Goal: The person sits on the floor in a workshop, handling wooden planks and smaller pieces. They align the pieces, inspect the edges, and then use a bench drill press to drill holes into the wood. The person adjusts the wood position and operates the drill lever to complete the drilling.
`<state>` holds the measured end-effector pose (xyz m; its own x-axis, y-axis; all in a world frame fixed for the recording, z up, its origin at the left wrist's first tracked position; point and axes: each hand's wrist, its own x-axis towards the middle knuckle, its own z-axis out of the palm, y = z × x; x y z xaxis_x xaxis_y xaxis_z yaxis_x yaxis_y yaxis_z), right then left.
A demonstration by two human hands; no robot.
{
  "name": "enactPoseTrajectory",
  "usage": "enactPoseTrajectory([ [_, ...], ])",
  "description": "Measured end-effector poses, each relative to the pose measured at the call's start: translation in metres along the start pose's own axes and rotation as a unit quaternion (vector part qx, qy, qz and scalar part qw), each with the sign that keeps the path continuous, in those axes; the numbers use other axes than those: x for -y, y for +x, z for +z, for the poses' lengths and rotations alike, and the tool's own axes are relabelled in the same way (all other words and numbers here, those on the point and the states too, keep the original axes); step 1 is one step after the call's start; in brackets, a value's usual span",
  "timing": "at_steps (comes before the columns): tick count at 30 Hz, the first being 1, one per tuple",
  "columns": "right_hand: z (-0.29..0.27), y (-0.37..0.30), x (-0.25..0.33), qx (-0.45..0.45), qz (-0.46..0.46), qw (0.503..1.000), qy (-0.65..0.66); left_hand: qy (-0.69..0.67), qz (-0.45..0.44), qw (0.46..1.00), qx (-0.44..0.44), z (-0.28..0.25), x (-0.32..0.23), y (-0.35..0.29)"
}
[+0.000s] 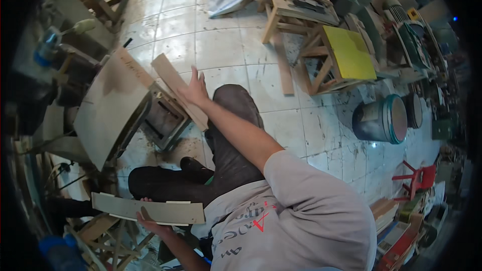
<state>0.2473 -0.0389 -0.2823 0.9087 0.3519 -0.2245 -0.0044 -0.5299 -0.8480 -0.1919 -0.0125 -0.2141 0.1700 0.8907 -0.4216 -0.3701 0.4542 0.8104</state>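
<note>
My left hand (149,222) grips a slightly curved, pale board (175,212) at the lower left, its fingers wrapped around the edges. Short light strips sit along both long edges of that board. Farther ahead, my right hand (195,92) rests against a flat wooden plank (170,76), fingers stretched out and apart. The plank lies slantwise along the side of a low machine table with a grey metal part (164,116). A wide, pale panel (108,113) forms the table's left part.
Wooden stands at the upper right include one with a yellow top (348,52). A loose wooden strip (284,70) lies on the tiled floor (221,45). To the right are a large bucket (374,120) and a red stool (419,178). A wooden frame (118,241) stands below the curved board.
</note>
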Motion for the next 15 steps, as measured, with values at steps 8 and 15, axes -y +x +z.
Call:
enactPoseTrajectory([
  [8, -0.164, 0.069, -0.168, -0.165, -0.026, 0.983, -0.081, 0.053, -0.024, 0.998, -0.010, -0.011, -0.011, 0.007],
  [15, -0.212, 0.042, -0.357, -0.045, 0.345, 0.903, -0.251, 0.129, -0.032, 0.990, -0.052, -0.038, -0.033, 0.005],
])
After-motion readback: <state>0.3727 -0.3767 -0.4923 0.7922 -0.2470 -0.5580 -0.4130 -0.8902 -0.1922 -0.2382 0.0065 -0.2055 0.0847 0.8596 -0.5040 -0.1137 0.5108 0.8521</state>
